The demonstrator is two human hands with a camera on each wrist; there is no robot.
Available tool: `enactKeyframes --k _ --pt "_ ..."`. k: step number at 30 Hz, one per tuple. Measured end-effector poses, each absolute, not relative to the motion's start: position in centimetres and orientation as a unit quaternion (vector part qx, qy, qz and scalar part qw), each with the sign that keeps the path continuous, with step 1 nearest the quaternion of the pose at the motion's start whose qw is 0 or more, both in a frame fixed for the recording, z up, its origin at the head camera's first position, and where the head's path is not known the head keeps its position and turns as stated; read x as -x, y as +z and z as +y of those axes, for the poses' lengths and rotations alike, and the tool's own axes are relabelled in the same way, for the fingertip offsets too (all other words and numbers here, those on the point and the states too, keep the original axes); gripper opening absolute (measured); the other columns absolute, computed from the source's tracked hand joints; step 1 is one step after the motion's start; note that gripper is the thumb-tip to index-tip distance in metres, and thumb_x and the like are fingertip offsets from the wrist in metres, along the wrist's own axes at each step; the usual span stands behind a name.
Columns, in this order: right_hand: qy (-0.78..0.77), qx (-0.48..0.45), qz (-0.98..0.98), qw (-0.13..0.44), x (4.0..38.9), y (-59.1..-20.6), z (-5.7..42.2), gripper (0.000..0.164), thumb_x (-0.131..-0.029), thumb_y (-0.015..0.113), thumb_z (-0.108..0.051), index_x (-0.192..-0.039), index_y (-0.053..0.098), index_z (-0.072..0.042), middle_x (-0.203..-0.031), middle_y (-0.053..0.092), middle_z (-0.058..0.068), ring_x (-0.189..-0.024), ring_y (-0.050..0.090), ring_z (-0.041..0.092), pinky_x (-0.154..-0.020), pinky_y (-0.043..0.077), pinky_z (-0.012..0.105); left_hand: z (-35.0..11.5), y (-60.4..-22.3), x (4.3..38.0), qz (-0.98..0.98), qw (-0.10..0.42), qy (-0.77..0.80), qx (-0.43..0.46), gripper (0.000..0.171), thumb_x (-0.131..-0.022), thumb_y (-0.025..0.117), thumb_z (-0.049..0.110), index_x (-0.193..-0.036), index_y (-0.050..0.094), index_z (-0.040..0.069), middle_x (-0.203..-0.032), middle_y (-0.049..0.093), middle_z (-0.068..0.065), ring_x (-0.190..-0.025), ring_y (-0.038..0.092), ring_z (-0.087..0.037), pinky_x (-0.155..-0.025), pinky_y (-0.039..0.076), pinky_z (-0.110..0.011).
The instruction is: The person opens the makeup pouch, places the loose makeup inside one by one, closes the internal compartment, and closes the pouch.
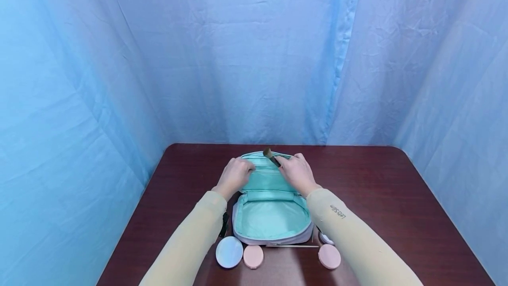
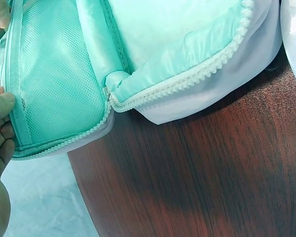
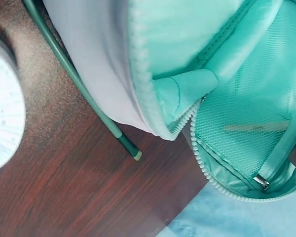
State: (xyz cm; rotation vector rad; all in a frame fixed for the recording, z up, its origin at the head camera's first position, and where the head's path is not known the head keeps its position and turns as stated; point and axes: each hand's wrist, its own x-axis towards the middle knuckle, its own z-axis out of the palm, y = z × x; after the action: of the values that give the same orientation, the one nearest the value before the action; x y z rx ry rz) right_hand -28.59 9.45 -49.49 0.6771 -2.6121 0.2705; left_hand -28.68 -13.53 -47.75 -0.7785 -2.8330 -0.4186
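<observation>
Right hand (image 1: pixel 296 173) grips a brush (image 1: pixel 272 158), bristles (image 1: pixel 267 152) slanting away toward the left over the open lid (image 1: pixel 263 183), whose mesh pocket (image 2: pixel 56 69) the left hand (image 1: pixel 235 174) pinches at the edge.

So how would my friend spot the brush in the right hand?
On the dark reddish table sits an open bag with mint-green lining. At its far flap, the right hand holds the brush, bristles poking out past the fingers. Its fat, brownish tip sets it apart from the thin green brush lying beside the bag.
</observation>
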Motion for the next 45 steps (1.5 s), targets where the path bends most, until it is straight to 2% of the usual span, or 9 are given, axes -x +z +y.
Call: enactKeyframes --k 7,11,16,19,22,30,39,45 --pt "0.076 -0.235 -0.954 0.17 28.6 -49.2 9.6 0.036 -0.091 0.078 -0.014 -0.127 0.074 -0.02 -0.06 0.062 0.0 -0.063 0.056 0.02 -0.08 0.044 0.043 -13.4 -47.9 28.8 -0.945 0.1 -0.14 0.279 0.023 -0.097 0.065 -0.002 -0.104 0.083 0.011 -0.102 0.078 -0.005 -0.099 0.071 -0.022 -0.101 0.054 -0.041" --pt "0.073 -0.236 -0.957 0.154 28.5 -49.2 9.8 0.031 -0.093 0.074 -0.009 -0.12 0.078 -0.023 -0.061 0.063 -0.002 -0.069 0.049 0.019 -0.079 0.041 0.043 -13.4 -48.0 28.7 -0.946 0.101 -0.136 0.277 0.022 -0.097 0.066 0.0 -0.103 0.083 0.012 -0.101 0.078 -0.005 -0.099 0.07 -0.022 -0.099 0.054 -0.04" --pt "0.094 -0.244 -0.955 0.139 28.3 -49.7 10.2 0.026 -0.094 0.071 -0.008 -0.113 0.08 -0.023 -0.085 0.076 -0.003 -0.076 0.047 0.019 -0.08 0.039 0.044 -13.4 -48.0 28.6 -0.949 0.094 -0.131 0.271 0.02 -0.097 0.067 0.003 -0.104 0.083 0.013 -0.102 0.078 -0.004 -0.101 0.069 -0.022 -0.101 0.053 -0.039" --pt "0.105 -0.25 -0.953 0.135 28.3 -50.1 10.3 0.022 -0.095 0.071 -0.01 -0.111 0.08 -0.021 -0.094 0.078 -0.002 -0.079 0.047 0.019 -0.081 0.038 0.044 -13.5 -48.0 28.6 -0.951 0.092 -0.126 0.268 0.02 -0.098 0.067 0.004 -0.106 0.083 0.014 -0.104 0.078 -0.002 -0.103 0.068 -0.021 -0.101 0.053 -0.039" --pt "0.119 -0.246 -0.955 0.118 28.4 -50.2 10.1 0.021 -0.094 0.072 -0.012 -0.112 0.08 -0.019 -0.098 0.078 -0.002 -0.084 0.05 0.02 -0.082 0.038 0.046 -13.6 -48.0 28.6 -0.952 0.091 -0.123 0.265 0.02 -0.098 0.067 0.005 -0.107 0.082 0.014 -0.104 0.078 -0.002 -0.104 0.068 -0.021 -0.101 0.053 -0.039" --pt "0.171 -0.209 -0.962 0.031 28.4 -50.4 9.3 0.027 -0.094 0.073 -0.018 -0.121 0.077 -0.019 -0.108 0.075 -0.002 -0.108 0.053 0.024 -0.094 0.036 0.052 -13.7 -47.9 28.5 -0.954 0.086 -0.117 0.262 0.02 -0.098 0.067 0.006 -0.108 0.082 0.015 -0.106 0.078 -0.002 -0.104 0.068 -0.021 -0.102 0.053 -0.038" --pt "0.225 -0.199 -0.953 -0.028 28.1 -50.2 8.6 0.026 -0.098 0.066 -0.009 -0.123 0.072 -0.013 -0.116 0.072 0.006 -0.114 0.051 0.028 -0.109 0.025 0.063 -13.7 -47.7 28.3 -0.952 0.088 -0.122 0.267 0.025 -0.098 0.064 0.0 -0.108 0.082 0.014 -0.105 0.078 -0.003 -0.102 0.068 -0.022 -0.101 0.053 -0.038" --pt "0.237 -0.193 -0.952 -0.018 27.8 -50.1 8.4 0.023 -0.1 0.065 -0.01 -0.122 0.071 -0.015 -0.116 0.072 0.005 -0.113 0.052 0.028 -0.111 0.024 0.063 -13.7 -47.6 28.1 -0.949 0.095 -0.121 0.277 0.025 -0.098 0.063 -0.002 -0.105 0.083 0.013 -0.099 0.077 -0.004 -0.097 0.067 -0.022 -0.099 0.053 -0.039"
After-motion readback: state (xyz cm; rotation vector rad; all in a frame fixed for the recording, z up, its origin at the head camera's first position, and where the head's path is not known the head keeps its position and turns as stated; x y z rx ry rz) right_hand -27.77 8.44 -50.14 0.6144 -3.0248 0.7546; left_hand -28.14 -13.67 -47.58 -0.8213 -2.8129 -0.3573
